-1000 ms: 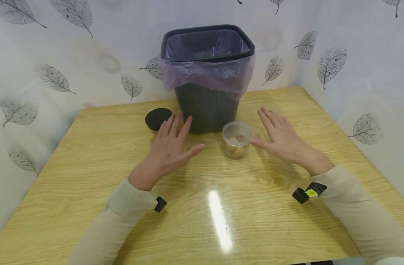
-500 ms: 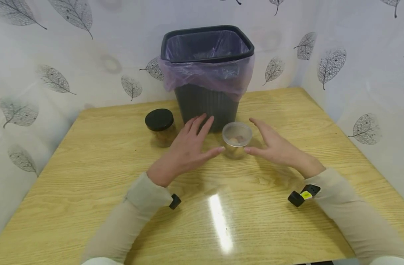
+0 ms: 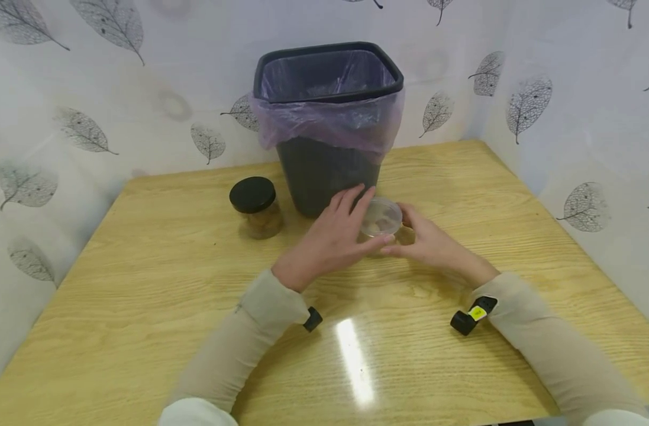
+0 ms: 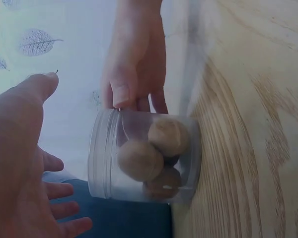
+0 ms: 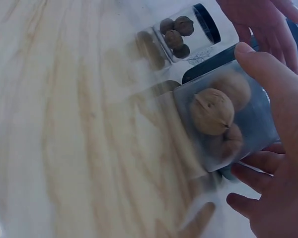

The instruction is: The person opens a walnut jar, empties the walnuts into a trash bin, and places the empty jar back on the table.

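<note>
A clear plastic jar [image 3: 381, 218] with a threaded neck stands on the wooden table, several walnuts [image 5: 212, 111] inside it. My right hand [image 3: 438, 245] holds it from the right, thumb in front and fingers curved behind, as the left wrist view also shows near the neck. On the other side, my left hand [image 3: 332, 239] comes over the jar's left edge with its fingers spread and extended. In the left wrist view this left hand [image 4: 20, 163] is apart from the jar, beside its mouth, and grips nothing.
A second jar [image 3: 262, 223] with a black lid [image 3: 252, 194] stands to the left, also with walnuts in it. Close behind the clear jar is a dark waste bin [image 3: 324, 171], lined with a purple bag [image 3: 329, 121]. Leaf-patterned covering [image 3: 207, 142] backs the table.
My left hand has moved right from beside the black-lidded jar to the clear jar. My right hand has come left and its fingers have gone round the clear jar's side.
</note>
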A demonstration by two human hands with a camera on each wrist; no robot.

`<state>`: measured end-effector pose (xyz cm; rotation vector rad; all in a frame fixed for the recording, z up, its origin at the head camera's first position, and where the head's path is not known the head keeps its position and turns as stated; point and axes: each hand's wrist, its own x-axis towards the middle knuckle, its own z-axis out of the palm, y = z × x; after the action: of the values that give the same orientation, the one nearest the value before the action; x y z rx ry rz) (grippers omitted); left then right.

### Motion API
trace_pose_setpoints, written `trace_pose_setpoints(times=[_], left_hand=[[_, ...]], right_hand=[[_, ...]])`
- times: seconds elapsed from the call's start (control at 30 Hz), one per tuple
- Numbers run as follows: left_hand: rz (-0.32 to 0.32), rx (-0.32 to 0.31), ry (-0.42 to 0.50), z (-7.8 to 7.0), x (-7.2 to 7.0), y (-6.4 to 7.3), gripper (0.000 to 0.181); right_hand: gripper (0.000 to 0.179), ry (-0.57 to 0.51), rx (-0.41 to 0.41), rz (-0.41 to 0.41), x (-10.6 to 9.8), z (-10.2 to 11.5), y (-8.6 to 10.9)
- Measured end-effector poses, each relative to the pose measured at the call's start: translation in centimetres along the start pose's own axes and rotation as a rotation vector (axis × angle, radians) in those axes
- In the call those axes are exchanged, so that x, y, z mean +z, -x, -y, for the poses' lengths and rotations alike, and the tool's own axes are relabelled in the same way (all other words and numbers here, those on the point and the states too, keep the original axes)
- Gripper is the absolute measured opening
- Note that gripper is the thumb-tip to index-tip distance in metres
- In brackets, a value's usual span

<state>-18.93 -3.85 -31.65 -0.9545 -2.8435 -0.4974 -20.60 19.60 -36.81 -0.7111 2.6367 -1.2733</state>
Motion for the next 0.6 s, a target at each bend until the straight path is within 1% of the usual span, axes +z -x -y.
trace_pose_setpoints(times=[0.1, 0.27, 0.37, 0.5, 0.6], left_hand=[[-0.001, 0.006, 0.022, -0.3, 0.3, -0.4, 0.090], [0.017, -0.005, 0.037, -0.4, 0.5, -0.6, 0.088], [0.020, -0.005, 0.038, -0.4, 0.6, -0.7, 0.087], [0.019, -0.001, 0.036, -0.4, 0.7, -0.7, 0.087], [0.011, -0.003, 0.042, -0.3, 0.7, -0.7, 0.087]], right_hand=[[0.092, -0.051, 0.029, 0.001, 0.5, -0.2, -0.2], [0.094, -0.170, 0.010, 0.006, 1.3, -0.4, -0.8], [0.088, -0.157, 0.007, -0.019, 1.5, -0.5, -1.0], [0.080, -0.089, 0.010, -0.066, 1.5, -0.6, -1.1], [0.077, -0.077, 0.002, -0.080, 1.4, -0.5, -1.1]])
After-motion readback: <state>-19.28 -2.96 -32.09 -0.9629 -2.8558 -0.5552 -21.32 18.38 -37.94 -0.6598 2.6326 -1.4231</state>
